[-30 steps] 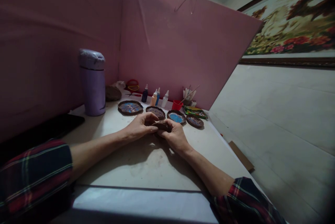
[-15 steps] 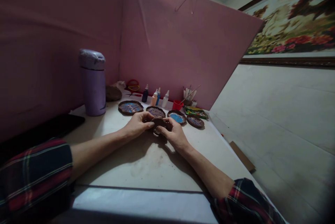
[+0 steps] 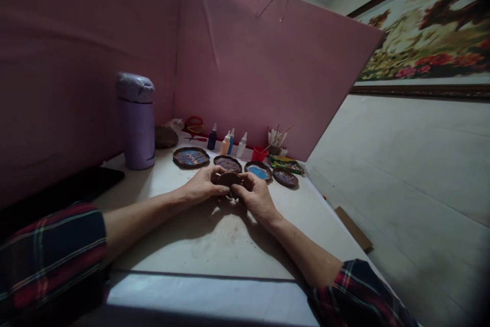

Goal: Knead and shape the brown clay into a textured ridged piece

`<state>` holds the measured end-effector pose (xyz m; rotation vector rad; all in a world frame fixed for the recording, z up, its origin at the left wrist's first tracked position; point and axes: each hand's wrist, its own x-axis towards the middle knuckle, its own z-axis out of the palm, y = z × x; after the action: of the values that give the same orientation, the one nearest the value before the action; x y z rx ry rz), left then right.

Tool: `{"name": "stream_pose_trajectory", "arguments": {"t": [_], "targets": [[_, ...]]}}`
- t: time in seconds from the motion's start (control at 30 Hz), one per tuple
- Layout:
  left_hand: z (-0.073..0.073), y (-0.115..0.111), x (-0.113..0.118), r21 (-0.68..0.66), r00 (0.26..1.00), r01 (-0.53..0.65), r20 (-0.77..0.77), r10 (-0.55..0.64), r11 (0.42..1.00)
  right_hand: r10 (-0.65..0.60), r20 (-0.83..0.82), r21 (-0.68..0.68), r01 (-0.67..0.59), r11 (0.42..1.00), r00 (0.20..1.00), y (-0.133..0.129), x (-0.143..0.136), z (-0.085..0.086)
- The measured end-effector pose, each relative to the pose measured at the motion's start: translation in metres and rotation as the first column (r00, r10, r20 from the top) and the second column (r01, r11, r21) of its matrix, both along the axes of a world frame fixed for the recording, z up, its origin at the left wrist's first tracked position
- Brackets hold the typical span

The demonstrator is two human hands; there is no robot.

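Between both hands, just above the white table (image 3: 168, 250), is a small dark brown disc (image 3: 228, 179) that looks like clay. My left hand (image 3: 204, 184) grips its left edge, thumb on the near side and fingers behind. On the right edge, my right hand (image 3: 255, 195) pinches it, with the thumb across the near face. Past the hands lie round brown clay dishes with wavy rims: one with blue and brown paint (image 3: 191, 157), a purplish one (image 3: 228, 162), a bright blue one (image 3: 258, 170) and a smaller dark one (image 3: 285, 177).
A purple tumbler (image 3: 136, 123) stands at the left, near a brown clay lump (image 3: 166, 136). Several paint bottles (image 3: 225, 143), scissors (image 3: 194, 125), a red cup (image 3: 260, 153) and brushes (image 3: 277, 137) line the back, before a pink panel (image 3: 268, 67). A dark flat object (image 3: 103, 179) lies at left.
The brown disc has tilted so more of its face shows, and my left thumb has slid lower along its near edge. My right hand has barely moved.
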<state>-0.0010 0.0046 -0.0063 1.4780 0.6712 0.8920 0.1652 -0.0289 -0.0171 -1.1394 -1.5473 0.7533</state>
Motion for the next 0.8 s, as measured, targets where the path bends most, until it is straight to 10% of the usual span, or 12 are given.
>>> {"name": "stream_pose_trajectory", "arguments": {"t": [0.43,0.8], "targets": [[0.0062,-0.0044,0.0014,-0.045,0.99,-0.138,-0.027,0.137,0.989,0.106,-0.091,-0.147,-0.119,0.982,0.99,-0.0005,0.0028,-0.0014],[0.001,0.001,0.0002,-0.023,0.999,-0.025,0.043,0.026,0.999,0.076,-0.143,-0.117,-0.093,0.989,0.987,-0.0018,-0.0005,0.0013]]}}
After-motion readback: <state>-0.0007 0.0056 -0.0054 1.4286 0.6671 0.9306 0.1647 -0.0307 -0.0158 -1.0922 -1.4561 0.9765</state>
